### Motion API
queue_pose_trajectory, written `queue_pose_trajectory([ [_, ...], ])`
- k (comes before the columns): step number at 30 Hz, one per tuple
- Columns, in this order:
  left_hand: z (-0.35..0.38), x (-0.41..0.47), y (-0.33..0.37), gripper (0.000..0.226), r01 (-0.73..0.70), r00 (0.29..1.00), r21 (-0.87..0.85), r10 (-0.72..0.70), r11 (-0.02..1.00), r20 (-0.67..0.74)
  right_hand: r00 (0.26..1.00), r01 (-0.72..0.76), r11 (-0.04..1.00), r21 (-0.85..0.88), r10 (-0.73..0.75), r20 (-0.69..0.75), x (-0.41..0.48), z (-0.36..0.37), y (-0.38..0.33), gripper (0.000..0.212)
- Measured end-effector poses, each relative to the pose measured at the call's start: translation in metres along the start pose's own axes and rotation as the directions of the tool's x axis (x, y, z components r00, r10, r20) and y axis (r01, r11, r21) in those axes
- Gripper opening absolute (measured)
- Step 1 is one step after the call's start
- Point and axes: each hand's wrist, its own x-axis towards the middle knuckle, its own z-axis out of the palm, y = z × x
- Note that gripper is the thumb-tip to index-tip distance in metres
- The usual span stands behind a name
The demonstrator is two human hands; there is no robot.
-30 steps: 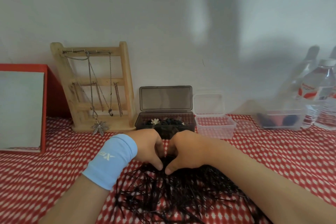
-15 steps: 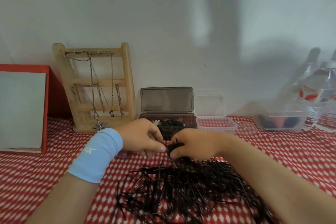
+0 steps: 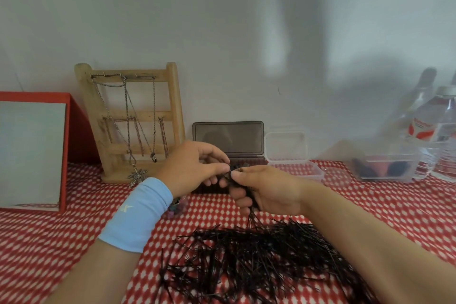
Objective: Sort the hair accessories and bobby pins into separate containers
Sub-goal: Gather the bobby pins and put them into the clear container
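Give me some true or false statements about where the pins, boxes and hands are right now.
1. The right hand grips a bundle of bobby pins. True.
2. The dark box has its lid shut. False: the lid stands open.
3. The wristband on the left arm is red. False: it is light blue.
4. Necklaces hang on the wooden stand. True.
5. The loose pile of pins lies inside the clear container. False: it lies on the tablecloth; the clear container looks empty.
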Motion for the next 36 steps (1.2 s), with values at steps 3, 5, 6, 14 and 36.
queue_pose_trajectory([
  [3, -0.004, -0.002, 0.000, 0.006, 0.000, 0.999, 0.050, -0.002, 0.999, 0.045, 0.999, -0.008, 0.993, -0.116, 0.012, 0.040, -0.002, -0.001, -0.001, 0.020],
  [5, -0.010, -0.003, 0.001, 0.008, -0.008, 0.996, 0.106, -0.001, 0.994, 0.086, 0.998, -0.036, 0.982, -0.184, 0.046, 0.050, -0.004, -0.005, -0.004, 0.020],
  [6, -0.013, -0.003, 0.001, 0.010, -0.013, 0.996, 0.110, 0.004, 0.994, 0.084, 0.997, -0.053, 0.978, -0.200, 0.063, 0.048, -0.006, -0.008, -0.005, 0.020],
  [14, -0.017, -0.007, -0.005, 0.013, 0.142, 0.846, 0.250, -0.248, 0.958, 0.472, 0.997, 0.049, 0.992, 0.118, -0.041, -0.065, -0.004, -0.016, -0.013, 0.020],
  [36, 0.031, -0.001, 0.012, 0.025, 0.170, 0.965, -0.168, -0.130, 0.971, 0.226, 0.924, 0.356, 0.856, 0.374, -0.262, -0.279, 0.003, -0.012, -0.016, 0.024],
])
